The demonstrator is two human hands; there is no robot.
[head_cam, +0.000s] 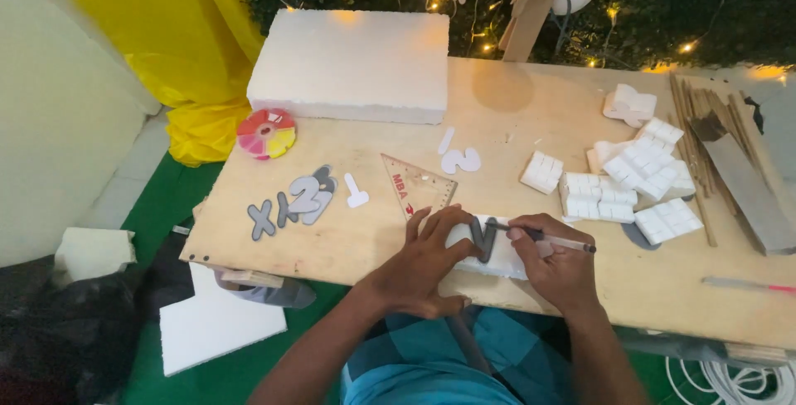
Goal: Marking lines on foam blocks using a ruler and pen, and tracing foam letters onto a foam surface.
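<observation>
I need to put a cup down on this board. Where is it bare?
Bare wood lies between the big foam slab and the white foam blocks, and front right near the red-tipped pencil. Crowded: the right edge by the sticks, and around both hands.

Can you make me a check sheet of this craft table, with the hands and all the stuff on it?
Surface: plywood table, bare wood.
Job's things: white foam piece with grey letter template on it; pen.
Clutter: foam slab, grey cutouts, set square, cut foam blocks, colour wheel.
Hands: left hand steadies foam; right hand holds pen.
Cables: white coil, bottom right.
Surroundings: yellow sheet, fairy lights.
</observation>
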